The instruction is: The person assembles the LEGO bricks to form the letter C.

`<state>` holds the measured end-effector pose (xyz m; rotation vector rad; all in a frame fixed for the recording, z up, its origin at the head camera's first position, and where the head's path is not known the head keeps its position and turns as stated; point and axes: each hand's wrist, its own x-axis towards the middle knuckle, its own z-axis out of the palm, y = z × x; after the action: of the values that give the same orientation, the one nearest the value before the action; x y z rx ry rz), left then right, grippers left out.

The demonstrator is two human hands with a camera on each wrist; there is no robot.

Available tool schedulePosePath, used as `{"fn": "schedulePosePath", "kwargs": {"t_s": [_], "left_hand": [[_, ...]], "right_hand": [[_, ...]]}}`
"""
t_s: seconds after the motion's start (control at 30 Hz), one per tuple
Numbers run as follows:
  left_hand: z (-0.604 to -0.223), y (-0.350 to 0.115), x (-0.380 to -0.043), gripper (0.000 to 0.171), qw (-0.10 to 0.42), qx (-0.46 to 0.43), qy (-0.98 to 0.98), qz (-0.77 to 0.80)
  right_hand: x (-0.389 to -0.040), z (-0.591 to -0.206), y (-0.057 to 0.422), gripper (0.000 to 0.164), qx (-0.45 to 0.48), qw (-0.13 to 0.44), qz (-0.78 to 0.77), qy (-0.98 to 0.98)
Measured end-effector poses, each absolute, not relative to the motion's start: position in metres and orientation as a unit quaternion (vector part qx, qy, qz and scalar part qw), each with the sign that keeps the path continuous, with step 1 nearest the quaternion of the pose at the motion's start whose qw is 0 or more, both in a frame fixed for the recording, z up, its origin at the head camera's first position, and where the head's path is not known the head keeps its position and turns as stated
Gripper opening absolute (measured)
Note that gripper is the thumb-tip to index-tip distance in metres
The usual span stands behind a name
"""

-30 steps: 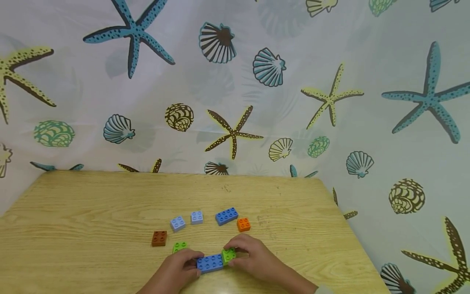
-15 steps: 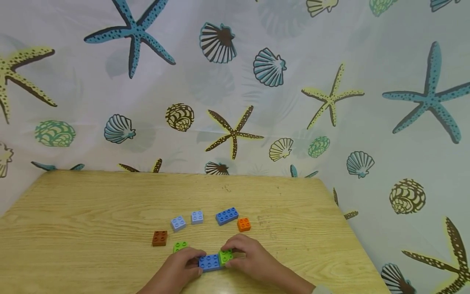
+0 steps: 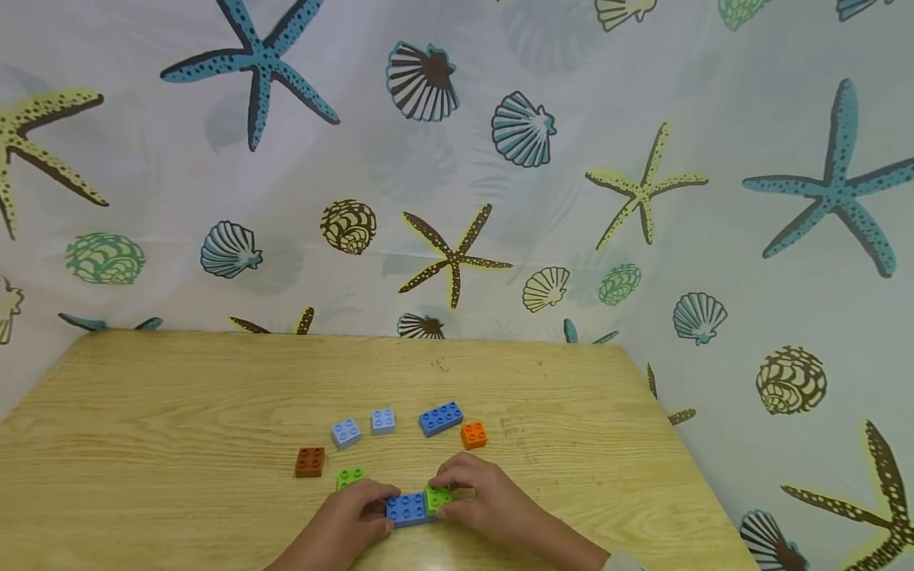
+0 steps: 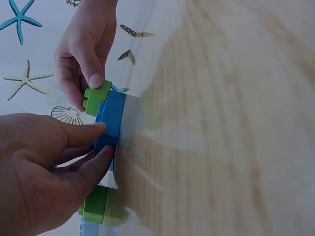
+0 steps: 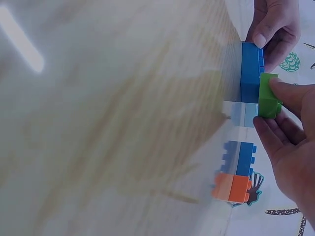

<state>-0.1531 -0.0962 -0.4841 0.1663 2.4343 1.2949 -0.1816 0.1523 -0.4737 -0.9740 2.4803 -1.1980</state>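
A wooden table (image 3: 178,396) with pale yellowish grain carries the bricks; its top is glossy enough to mirror them, and small dark marks show towards its far and right parts. Farthest to the left lies a brown brick (image 3: 310,462), with a green brick (image 3: 350,477), partly hidden, to its right and slightly nearer. Beyond them sit two light blue bricks (image 3: 346,433), just apart. To the right lies a longer blue brick (image 3: 440,418), an orange brick (image 3: 474,434) just beside it. Nearest, a medium-blue brick (image 3: 405,509) rests studs up.
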Motion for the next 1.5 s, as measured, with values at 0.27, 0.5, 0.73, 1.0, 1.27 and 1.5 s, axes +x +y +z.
{"fn": "schedulePosePath", "kwargs": {"t_s": [0.27, 0.5, 0.73, 1.0, 1.27, 1.5], "left_hand": [[-0.486, -0.098, -0.152, 0.037, 0.195, 0.07, 0.854, 0.477], [-0.484, -0.101, -0.15, 0.038, 0.177, 0.05, 0.863, 0.47], [-0.47, -0.113, -0.147, 0.032, 0.127, 0.004, 0.877, 0.464], [-0.465, -0.128, -0.151, 0.033, 0.059, 0.02, 0.902, 0.427], [-0.47, -0.132, -0.157, 0.035, 0.043, 0.055, 0.916, 0.396], [-0.475, -0.131, -0.161, 0.036, 0.041, 0.059, 0.919, 0.387]], "right_hand": [[-0.181, -0.471, 0.152, 0.032, -0.327, 0.106, -0.387, 0.855], [-0.18, -0.472, 0.151, 0.033, -0.306, 0.123, -0.398, 0.856], [-0.179, -0.471, 0.15, 0.033, -0.3, 0.125, -0.394, 0.86], [-0.179, -0.469, 0.149, 0.032, -0.298, 0.131, -0.394, 0.859], [-0.18, -0.469, 0.148, 0.031, -0.295, 0.134, -0.391, 0.862], [-0.179, -0.47, 0.148, 0.032, -0.291, 0.137, -0.388, 0.864]]}}
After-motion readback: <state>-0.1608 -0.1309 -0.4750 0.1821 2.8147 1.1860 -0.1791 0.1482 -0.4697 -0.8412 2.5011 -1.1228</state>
